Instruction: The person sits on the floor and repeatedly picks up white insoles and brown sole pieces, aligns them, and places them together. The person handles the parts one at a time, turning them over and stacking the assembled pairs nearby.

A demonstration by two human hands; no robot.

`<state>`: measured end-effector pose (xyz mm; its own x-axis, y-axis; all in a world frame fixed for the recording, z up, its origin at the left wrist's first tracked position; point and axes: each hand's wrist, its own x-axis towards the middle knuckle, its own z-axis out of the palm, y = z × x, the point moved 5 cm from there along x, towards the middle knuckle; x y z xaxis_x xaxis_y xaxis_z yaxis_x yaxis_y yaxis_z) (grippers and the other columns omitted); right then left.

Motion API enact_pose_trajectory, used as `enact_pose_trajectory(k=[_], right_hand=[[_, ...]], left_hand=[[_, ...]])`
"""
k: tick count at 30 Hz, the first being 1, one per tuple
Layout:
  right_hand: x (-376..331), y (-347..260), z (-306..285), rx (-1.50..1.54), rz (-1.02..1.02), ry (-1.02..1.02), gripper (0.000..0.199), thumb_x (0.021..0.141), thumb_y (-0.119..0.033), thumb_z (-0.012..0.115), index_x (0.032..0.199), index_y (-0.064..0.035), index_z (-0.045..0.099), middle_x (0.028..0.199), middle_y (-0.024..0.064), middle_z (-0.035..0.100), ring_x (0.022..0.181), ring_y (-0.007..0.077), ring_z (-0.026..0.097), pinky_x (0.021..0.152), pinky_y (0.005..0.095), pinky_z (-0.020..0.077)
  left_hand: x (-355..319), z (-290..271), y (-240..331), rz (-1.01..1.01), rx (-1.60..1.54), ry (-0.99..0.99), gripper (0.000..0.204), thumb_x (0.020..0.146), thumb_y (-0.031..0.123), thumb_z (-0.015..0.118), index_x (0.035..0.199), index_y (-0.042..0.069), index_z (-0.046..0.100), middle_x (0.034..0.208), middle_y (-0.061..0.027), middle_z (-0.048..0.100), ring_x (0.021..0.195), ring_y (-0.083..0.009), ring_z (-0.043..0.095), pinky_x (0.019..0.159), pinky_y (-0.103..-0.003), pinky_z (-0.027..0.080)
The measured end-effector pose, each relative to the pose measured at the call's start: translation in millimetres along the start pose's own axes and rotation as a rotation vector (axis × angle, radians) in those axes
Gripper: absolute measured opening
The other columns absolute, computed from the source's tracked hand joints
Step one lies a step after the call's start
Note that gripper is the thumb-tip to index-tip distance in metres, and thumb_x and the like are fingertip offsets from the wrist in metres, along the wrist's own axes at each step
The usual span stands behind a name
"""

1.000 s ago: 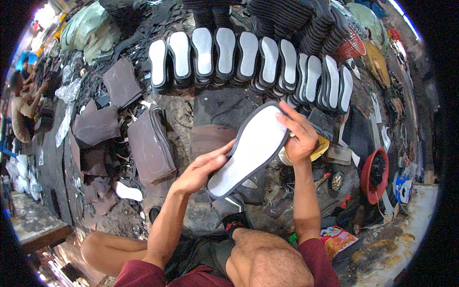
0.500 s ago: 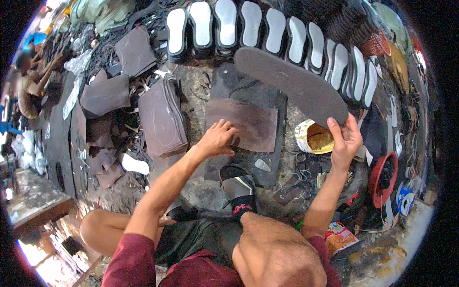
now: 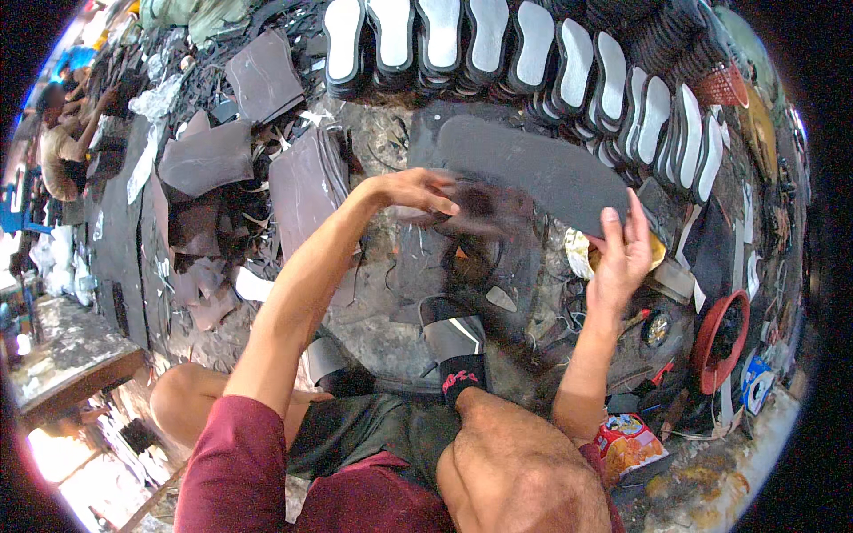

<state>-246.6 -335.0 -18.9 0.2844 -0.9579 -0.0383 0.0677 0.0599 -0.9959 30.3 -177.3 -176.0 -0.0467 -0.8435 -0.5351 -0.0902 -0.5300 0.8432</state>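
A dark shoe sole [image 3: 533, 169] is held at its right end by the right hand [image 3: 622, 258], fingers pinched on its edge. From that grip the sole stretches up-left. The left hand [image 3: 413, 191], blurred, is spread over a brown sheet [image 3: 480, 213] beneath.

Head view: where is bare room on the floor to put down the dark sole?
The stained floor between the dark sheets and the sandal looks bare. It is crowded along the row of white-faced soles and beside the right hand, by the red bowl.
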Motion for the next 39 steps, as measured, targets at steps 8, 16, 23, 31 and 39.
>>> enact_pose_trajectory(k=[8, 16, 23, 31, 39], right_hand=[[-40.8, 138.2, -3.0, -0.091, 0.360, -0.202, 0.049, 0.090, -0.002, 0.066, 0.138, -0.0078, 0.054, 0.121, 0.0095, 0.065, 0.095, 0.0151, 0.066, 0.061, 0.0286, 0.0596], [-64.4, 172.4, -0.1, -0.120, 0.443, -0.252, 0.049, 0.091, 0.000, 0.064, 0.138, -0.0088, 0.053, 0.113, 0.0081, 0.067, 0.090, 0.0142, 0.066, 0.062, 0.0277, 0.0594], [-67.0, 180.3, -5.6, -0.104, 0.419, -0.239, 0.049, 0.091, -0.002, 0.065, 0.138, -0.0071, 0.052, 0.112, 0.0081, 0.068, 0.090, 0.0140, 0.067, 0.061, 0.0279, 0.0605], [-60.9, 172.9, -10.3, -0.459, 0.263, -0.273, 0.050, 0.086, -0.006, 0.073, 0.134, -0.0056, 0.059, 0.111, 0.0118, 0.070, 0.086, 0.0145, 0.068, 0.063, 0.0271, 0.0593], [-54.0, 170.5, -6.6, -0.618, 0.188, -0.227, 0.051, 0.076, -0.017, 0.083, 0.124, -0.0082, 0.068, 0.110, 0.0173, 0.072, 0.090, 0.0290, 0.070, 0.084, 0.0385, 0.0545]], left_hand=[[-90.7, 57.1, -55.4, -0.112, -0.766, 0.850, 0.049, 0.083, 0.014, 0.081, 0.124, -0.006, 0.063, 0.094, -0.0064, 0.071, 0.068, -0.0099, 0.063, 0.063, -0.026, 0.056], [-116.1, 78.2, -67.8, -0.214, 0.019, 1.139, 0.040, 0.083, 0.025, 0.078, 0.112, -0.003, 0.071, 0.096, -0.0197, 0.071, 0.080, -0.0236, 0.070, 0.074, -0.034, 0.054], [-107.5, 82.7, -72.5, -0.161, 0.135, 1.171, 0.039, 0.083, 0.025, 0.077, 0.111, -0.002, 0.072, 0.093, -0.0211, 0.069, 0.081, -0.0288, 0.069, 0.075, -0.037, 0.053], [-104.1, 84.0, -54.0, 0.024, 0.462, 1.177, 0.038, 0.076, 0.015, 0.078, 0.112, 0.004, 0.071, 0.100, -0.0161, 0.065, 0.090, -0.0318, 0.064, 0.079, -0.041, 0.052], [-58.6, 99.5, -21.2, 0.500, 0.780, 0.532, 0.041, 0.078, 0.017, 0.074, 0.118, 0.014, 0.067, 0.141, -0.0150, 0.050, 0.127, -0.0379, 0.047, 0.105, -0.049, 0.040]])
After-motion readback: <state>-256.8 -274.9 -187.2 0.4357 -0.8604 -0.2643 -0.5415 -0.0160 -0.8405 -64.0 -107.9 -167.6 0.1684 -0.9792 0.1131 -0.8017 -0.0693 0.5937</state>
